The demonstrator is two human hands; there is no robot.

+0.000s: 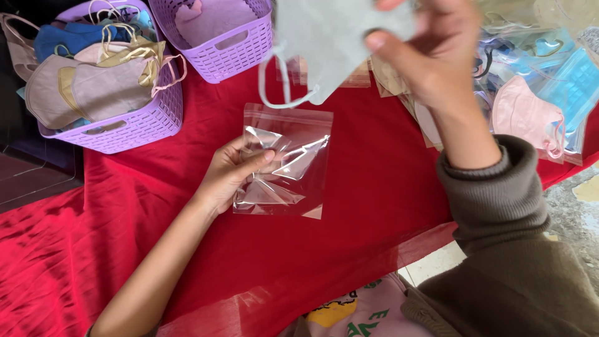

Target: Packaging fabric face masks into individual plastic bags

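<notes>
Grey mask (337,37) pinched in right hand (437,56); left hand (234,171) grips clear bag (293,159); basket (134,125) holds masks.

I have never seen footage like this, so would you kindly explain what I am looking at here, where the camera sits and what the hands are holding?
There is no machine here: one camera is worn on a person's head and looks down at their own two bare hands over a table with a red cloth. The left hand grips a clear plastic bag lying on the cloth. The right hand, in a brown sleeve, holds up a grey face mask with its ear loop dangling. At upper left stand two lilac baskets; the nearer basket is piled with beige, pink and blue masks. More masks in clear bags lie at the right.
</notes>
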